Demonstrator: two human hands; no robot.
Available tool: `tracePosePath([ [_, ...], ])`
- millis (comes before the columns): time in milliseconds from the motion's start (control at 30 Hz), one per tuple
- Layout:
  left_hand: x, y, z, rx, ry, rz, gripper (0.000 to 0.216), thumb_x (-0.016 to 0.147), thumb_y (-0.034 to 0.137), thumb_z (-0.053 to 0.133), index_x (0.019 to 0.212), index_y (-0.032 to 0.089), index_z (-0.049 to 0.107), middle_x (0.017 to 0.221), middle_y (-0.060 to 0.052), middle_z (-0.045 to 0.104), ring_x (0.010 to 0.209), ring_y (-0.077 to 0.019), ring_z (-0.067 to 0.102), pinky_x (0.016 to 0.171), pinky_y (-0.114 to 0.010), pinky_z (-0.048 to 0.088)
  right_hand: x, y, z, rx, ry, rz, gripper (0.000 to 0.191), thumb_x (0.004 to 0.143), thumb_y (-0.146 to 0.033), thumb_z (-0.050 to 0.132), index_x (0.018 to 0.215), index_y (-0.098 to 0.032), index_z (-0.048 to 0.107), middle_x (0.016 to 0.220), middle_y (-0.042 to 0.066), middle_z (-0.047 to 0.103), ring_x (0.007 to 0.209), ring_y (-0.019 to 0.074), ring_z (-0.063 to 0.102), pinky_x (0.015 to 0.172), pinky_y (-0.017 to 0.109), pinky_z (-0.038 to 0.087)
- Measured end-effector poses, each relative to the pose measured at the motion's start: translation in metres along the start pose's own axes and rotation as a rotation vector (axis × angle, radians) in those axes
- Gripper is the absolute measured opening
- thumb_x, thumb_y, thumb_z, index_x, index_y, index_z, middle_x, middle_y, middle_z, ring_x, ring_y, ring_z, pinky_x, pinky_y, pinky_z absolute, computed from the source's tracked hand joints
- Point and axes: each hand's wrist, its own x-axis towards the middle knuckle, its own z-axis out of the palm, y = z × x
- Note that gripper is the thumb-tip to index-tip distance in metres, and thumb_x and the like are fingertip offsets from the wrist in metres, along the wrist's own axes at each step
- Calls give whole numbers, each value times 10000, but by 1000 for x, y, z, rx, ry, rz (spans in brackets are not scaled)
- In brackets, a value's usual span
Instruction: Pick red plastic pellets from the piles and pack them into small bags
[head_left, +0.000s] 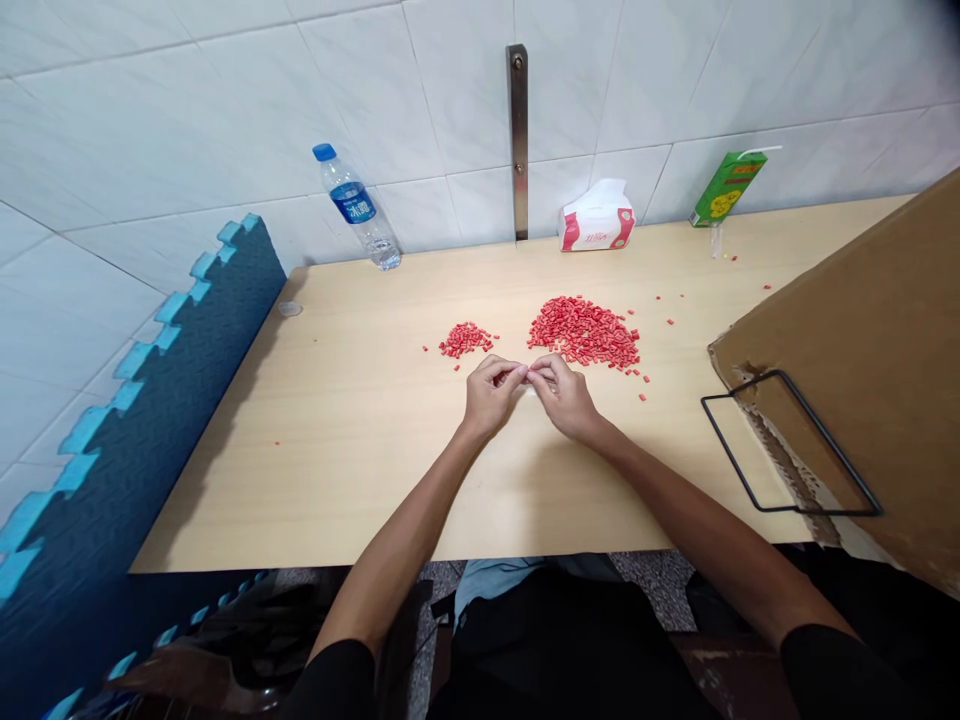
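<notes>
My left hand (493, 395) and my right hand (561, 395) meet fingertip to fingertip just above the table (360, 430). Both are closed in a pinch, and whatever lies between the fingers is too small and covered to make out. Something small and whitish (529, 390) shows below the fingertips. Beyond my right hand spreads a large pile of small red pieces (581, 330), like short tubes or pellets. A smaller heap of the same red pieces (465, 340) lies beyond my left hand.
Along the tiled wall stand a water bottle (360, 215), a tissue pack (598, 222) and a green drink carton (726, 190) with a straw. A cardboard sheet (862, 350) and a black wire frame (817, 430) border the right side. Blue foam mats (180, 370) edge the left.
</notes>
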Motion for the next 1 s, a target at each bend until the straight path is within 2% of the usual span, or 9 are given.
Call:
tracePosePath([
  [167,18,-18,-18,257,112,65,140,832,290,627,831,193,729,816,-46,650,811,-169,576,762,-308,459,11,4,-14,-245,162,9,186,871,-399,528,939,-229,565,908,61,666,804,202,634,725,333,491],
  [300,35,-28,-30,505,317,-36,204,833,269,613,1002,207,711,921,-74,644,919,-219,551,867,-371,437,22,9,-36,-637,320,5,140,865,-296,484,856,-201,586,928,81,632,905,239,570,829,389,419],
  [367,36,-28,-31,607,341,-78,231,811,263,634,1026,215,703,974,-84,632,964,-243,533,902,-402,414,26,12,-44,-787,319,39,112,835,-271,512,861,-196,592,966,91,621,979,268,540,876,421,374],
  [433,30,-24,-29,641,264,-66,167,820,265,618,949,218,714,963,-75,638,970,-246,531,902,-409,401,27,14,-48,-882,260,80,119,820,-285,538,870,-193,596,971,97,619,993,286,524,884,439,345],
  [500,20,-18,-26,627,98,10,146,840,291,595,885,216,712,928,-57,654,960,-237,533,890,-401,392,27,16,-49,-944,192,93,141,827,-316,549,874,-192,597,957,99,627,980,296,518,872,444,329],
  [600,6,-9,-20,614,-178,153,220,799,384,650,939,223,705,946,-51,648,952,-232,525,887,-392,378,25,18,-46,-1008,132,70,158,860,-330,535,896,-189,596,943,101,644,957,297,516,850,440,314],
  [700,0,-4,-14,642,-365,232,352,749,460,694,1026,244,694,989,-59,626,958,-237,511,865,-388,376,24,19,-44,-1055,114,43,140,893,-283,499,908,-183,595,971,110,654,962,291,514,829,422,307],
  [800,-1,-3,-10,691,-436,278,278,821,433,628,1015,247,697,1003,-63,624,946,-231,502,814,-375,377,24,21,-45,-1094,107,37,153,909,-249,469,879,-174,598,977,117,654,955,284,517,802,403,308],
  [1000,0,-7,-6,732,-436,307,224,924,326,493,925,233,698,924,-59,648,901,-216,501,773,-363,366,24,24,-45,-1143,97,6,150,907,-242,478,878,-164,602,967,128,652,933,288,521,778,402,314],
])
